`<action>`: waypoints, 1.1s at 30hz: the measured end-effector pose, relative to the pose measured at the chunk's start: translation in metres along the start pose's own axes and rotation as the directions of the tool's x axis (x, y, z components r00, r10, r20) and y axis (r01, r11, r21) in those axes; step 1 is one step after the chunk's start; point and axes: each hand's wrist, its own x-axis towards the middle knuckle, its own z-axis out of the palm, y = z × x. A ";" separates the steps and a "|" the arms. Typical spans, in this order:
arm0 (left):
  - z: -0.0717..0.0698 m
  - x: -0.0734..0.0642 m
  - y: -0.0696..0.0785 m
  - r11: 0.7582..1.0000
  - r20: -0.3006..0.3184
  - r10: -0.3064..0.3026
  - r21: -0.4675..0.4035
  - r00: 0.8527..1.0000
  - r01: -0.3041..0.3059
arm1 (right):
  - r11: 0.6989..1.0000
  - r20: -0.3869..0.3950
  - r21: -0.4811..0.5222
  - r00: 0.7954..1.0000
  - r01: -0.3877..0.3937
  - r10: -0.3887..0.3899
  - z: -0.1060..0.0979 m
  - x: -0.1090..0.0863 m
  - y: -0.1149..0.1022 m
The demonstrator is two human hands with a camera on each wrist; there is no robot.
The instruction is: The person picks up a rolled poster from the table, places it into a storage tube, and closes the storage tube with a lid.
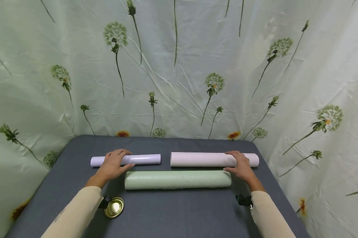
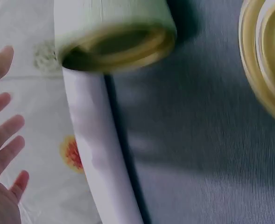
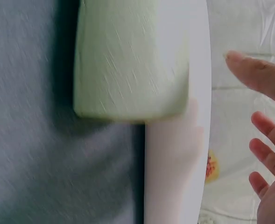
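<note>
Three rolls lie on the table. My left hand (image 1: 111, 165) is over the thin, pale lavender roll (image 1: 146, 159) at the back left, its fingers and thumb spread apart. At the back right, my right hand (image 1: 241, 165) hovers over the pale pink roll (image 1: 200, 159), fingers loosely bent. The thicker pale green roll (image 1: 178, 180) lies in front of these two, between my hands, with each thumb near one of its ends. In the left wrist view the green roll's hollow end (image 2: 114, 46) shows a tan inner rim. Neither hand grips anything.
A small gold round dish or lid (image 1: 114, 207) sits beside my left wrist. The grey table (image 1: 179, 215) ends at a hanging curtain (image 1: 179, 82) with dandelion prints, which also runs along both sides. Dark straps are on both wrists.
</note>
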 end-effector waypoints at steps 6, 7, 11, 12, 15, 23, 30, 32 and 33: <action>-0.008 0.001 -0.026 1.000 -0.007 -0.012 0.020 1.000 0.012 | 0.998 0.061 -0.044 0.997 -0.036 0.039 -0.015 0.017 0.015; -0.008 0.001 -0.030 1.000 -0.004 -0.017 0.023 1.000 0.017 | 0.998 0.074 -0.050 0.996 -0.036 0.040 -0.017 0.020 0.018; -0.004 -0.002 -0.050 0.998 0.011 -0.056 0.032 0.998 0.056 | 0.998 0.099 -0.049 0.994 -0.039 0.044 -0.018 0.026 0.031; -0.003 -0.004 -0.054 0.997 0.018 -0.066 0.031 0.998 0.065 | 0.998 0.100 -0.039 0.994 -0.047 0.051 -0.017 0.026 0.034; 0.001 -0.011 -0.067 0.994 0.032 -0.104 0.019 0.994 0.103 | 0.997 0.093 -0.029 0.993 -0.066 0.068 -0.012 0.025 0.043; 0.010 -0.016 -0.084 0.984 -0.001 -0.178 0.014 0.984 0.178 | 0.995 0.058 -0.067 0.995 -0.080 0.084 0.001 0.028 0.057; 0.021 -0.010 -0.084 0.971 0.042 -0.237 0.043 0.971 0.235 | 0.990 0.043 -0.066 0.991 -0.122 0.125 0.009 0.027 0.069; 0.022 -0.008 -0.084 0.973 0.035 -0.230 0.037 0.973 0.229 | 0.990 0.048 -0.064 0.991 -0.122 0.126 0.012 0.026 0.071; 0.022 -0.008 -0.084 0.974 0.029 -0.224 0.031 0.974 0.223 | 0.991 0.050 -0.069 0.991 -0.117 0.121 0.014 0.026 0.072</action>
